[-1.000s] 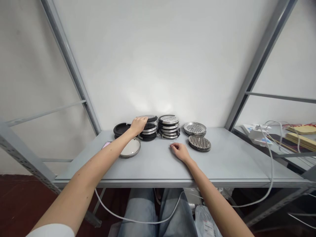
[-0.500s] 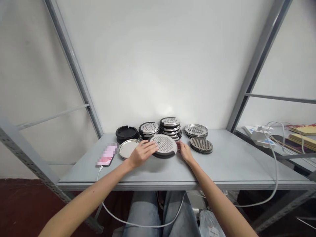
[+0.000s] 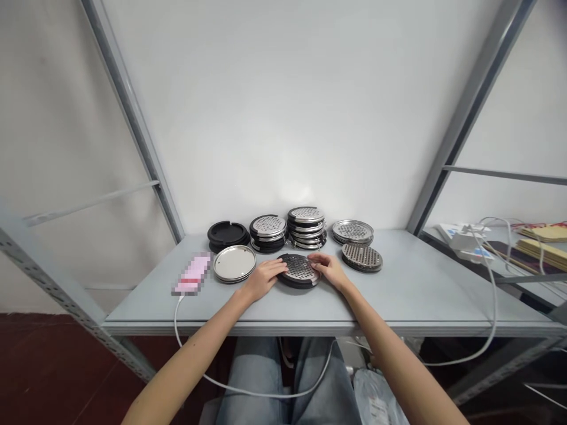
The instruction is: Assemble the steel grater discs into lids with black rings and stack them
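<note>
A round perforated metal disc with a black rim (image 3: 299, 268) lies flat on the table near its front, between both hands. My left hand (image 3: 264, 277) grips its left edge, the fingertips resting on top of the rim. On the right edge, my right hand (image 3: 328, 269) holds it with bent fingers over the perforated face. Just left of my left hand are stacked plain silver round plates (image 3: 234, 262). Darker perforated discs (image 3: 362, 258) sit in a low stack to the right of my right hand.
Behind stand black round bases (image 3: 227, 232), a shorter rimmed-disc stack (image 3: 268, 227), a taller one (image 3: 306, 219) and silver perforated plates (image 3: 352, 231). A phone (image 3: 194, 273) with a white cable (image 3: 177, 324) lies left. Metal shelf posts (image 3: 128, 106) flank the table (image 3: 411, 283).
The rimmed disc, held raised and tilted before, has come down flat onto the table. My right hand has moved from beside it onto its right edge.
</note>
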